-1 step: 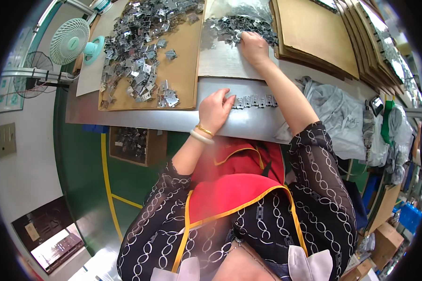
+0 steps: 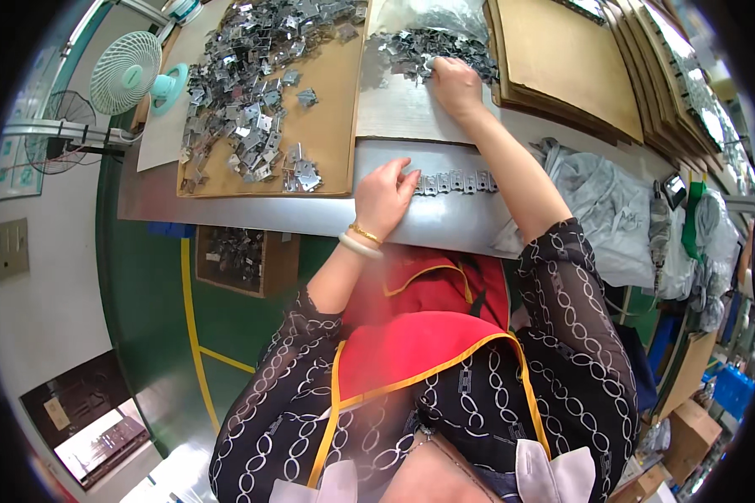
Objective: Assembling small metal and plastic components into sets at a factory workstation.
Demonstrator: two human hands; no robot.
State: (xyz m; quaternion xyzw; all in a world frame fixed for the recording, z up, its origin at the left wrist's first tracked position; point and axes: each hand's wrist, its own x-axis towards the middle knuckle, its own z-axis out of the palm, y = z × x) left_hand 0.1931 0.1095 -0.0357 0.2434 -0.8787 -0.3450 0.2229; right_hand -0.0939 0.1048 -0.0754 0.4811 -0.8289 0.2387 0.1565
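Note:
My left hand (image 2: 384, 197) lies on the metal-topped bench, at the left end of a row of small metal brackets (image 2: 455, 182). Its index finger and thumb are apart, and the thumb comes close to the first bracket. With my arm stretched out, my right hand (image 2: 457, 88) reaches the near edge of a heap of small dark metal parts (image 2: 411, 52). Its fingers are bent together there, with something pale at the fingertips. What they pinch, if anything, is too small to tell.
Left of the heap, a cardboard sheet (image 2: 331, 138) carries many loose metal brackets (image 2: 256, 117). Stacked cardboard (image 2: 566, 59) stands at the right, near crumpled grey plastic bags (image 2: 600, 201). A small fan (image 2: 126, 74) is at far left; a box of parts (image 2: 277, 264) sits below the bench.

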